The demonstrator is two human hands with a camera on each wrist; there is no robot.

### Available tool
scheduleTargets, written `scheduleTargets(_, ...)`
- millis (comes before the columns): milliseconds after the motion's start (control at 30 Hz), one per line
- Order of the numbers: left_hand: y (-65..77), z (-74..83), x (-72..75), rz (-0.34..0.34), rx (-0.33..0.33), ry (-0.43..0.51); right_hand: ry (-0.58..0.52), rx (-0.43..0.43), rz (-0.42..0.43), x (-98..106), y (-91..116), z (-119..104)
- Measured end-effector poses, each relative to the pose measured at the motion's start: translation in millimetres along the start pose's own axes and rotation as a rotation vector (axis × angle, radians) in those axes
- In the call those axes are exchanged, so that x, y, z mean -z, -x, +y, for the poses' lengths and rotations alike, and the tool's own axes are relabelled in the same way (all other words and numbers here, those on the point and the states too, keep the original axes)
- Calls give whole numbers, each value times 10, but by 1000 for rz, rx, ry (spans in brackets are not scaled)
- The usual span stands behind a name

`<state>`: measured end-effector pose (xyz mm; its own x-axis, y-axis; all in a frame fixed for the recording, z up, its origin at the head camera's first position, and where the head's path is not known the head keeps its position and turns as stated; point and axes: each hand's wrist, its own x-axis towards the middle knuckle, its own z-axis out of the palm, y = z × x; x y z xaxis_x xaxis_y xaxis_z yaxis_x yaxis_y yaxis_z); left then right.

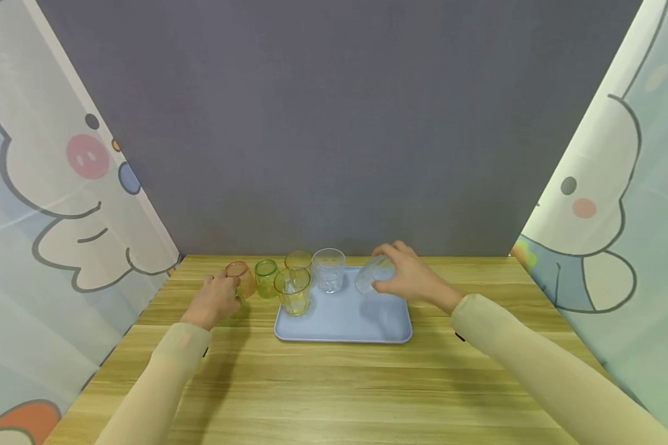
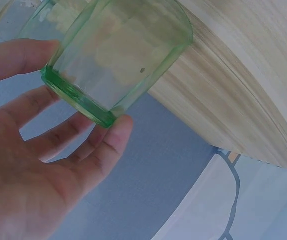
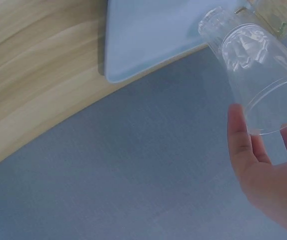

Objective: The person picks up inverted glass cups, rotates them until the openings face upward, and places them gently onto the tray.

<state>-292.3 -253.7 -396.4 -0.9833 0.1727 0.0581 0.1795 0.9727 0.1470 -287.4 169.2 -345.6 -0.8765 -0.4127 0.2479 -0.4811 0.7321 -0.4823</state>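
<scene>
My left hand [image 1: 214, 298] holds a green glass [image 2: 123, 55]; in the left wrist view the fingers and thumb grip its thick base, and the mouth points away from the palm. Beside that hand stand an orange-red glass [image 1: 242, 281] and another green glass [image 1: 266, 279]. Over the tray's right half, my right hand [image 1: 405, 275] grips a tilted clear glass [image 1: 372, 278]. The right wrist view shows fingers at one end of this clear glass [image 3: 263, 80]. A second clear glass [image 1: 329, 272] stands upright on the tray, left of the right hand.
A pale blue tray [image 1: 351, 321] lies on the wooden table [image 1: 334, 389]. One yellow glass [image 1: 295, 300] stands on its left side, with another yellow glass [image 1: 298, 259] behind. A grey panel [image 1: 339, 136] rises at the table's back edge, and printed curtains [image 1: 28, 185] hang on both sides.
</scene>
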Motion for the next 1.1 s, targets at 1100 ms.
scheduleTargets(1100,-20,9,28,-31,2,-24,75,-100,40,-39,-409,28)
